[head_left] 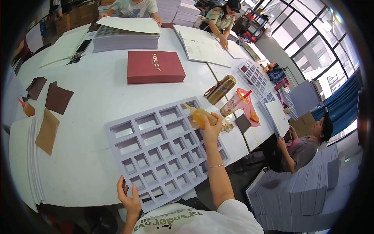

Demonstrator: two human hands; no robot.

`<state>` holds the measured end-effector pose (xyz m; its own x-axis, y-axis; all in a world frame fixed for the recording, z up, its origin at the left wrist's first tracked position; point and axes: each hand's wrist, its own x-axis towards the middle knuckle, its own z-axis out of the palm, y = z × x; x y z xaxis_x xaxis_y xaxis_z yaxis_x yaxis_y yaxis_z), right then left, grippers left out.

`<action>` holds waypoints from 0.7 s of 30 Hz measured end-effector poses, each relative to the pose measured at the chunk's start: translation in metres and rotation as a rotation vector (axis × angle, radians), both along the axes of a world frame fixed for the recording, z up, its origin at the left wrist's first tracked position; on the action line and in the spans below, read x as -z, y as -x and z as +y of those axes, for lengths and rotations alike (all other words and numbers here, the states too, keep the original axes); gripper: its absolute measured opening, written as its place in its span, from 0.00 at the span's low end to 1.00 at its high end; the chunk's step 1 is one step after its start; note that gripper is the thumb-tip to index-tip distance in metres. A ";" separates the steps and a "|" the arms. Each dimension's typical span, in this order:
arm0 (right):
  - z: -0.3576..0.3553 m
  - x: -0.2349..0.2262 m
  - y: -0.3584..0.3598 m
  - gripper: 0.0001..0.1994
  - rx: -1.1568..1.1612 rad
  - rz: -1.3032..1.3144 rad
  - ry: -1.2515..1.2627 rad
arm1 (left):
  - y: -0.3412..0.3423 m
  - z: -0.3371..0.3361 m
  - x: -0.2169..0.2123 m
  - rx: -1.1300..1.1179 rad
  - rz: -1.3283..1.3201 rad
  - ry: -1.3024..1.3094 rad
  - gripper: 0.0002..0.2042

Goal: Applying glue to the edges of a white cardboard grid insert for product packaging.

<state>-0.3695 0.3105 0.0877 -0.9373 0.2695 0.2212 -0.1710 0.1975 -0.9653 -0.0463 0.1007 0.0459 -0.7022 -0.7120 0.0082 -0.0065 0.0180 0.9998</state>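
Grid tray (pixel 157 146), pale grey and with many square openings, lies tilted in the centre of the head view, on the white table (pixel 97 101), and the left hand (pixel 129 199) is at its lower left corner, though I cannot tell whether these fingers grip the edge. Above the tray's right part, the right hand (pixel 212 126) is closed around a squeeze bottle (pixel 200 116) of amber content, whose thin nozzle points toward upper left. Near the upper middle lies a dark red box (pixel 154 68), and right of centre stands a drink cup (pixel 235 102) beside a golden flask (pixel 220 89).
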 end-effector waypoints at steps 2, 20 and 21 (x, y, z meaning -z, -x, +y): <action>-0.011 0.001 -0.009 0.17 -0.031 0.031 -0.027 | 0.001 0.000 0.000 0.009 -0.002 0.009 0.25; -0.149 -0.013 -0.111 0.16 -0.370 -0.053 0.040 | -0.001 -0.005 0.004 -0.016 0.046 0.120 0.26; -0.157 -0.013 -0.116 0.16 -0.381 -0.055 0.042 | -0.002 -0.006 0.005 -0.018 0.046 0.127 0.26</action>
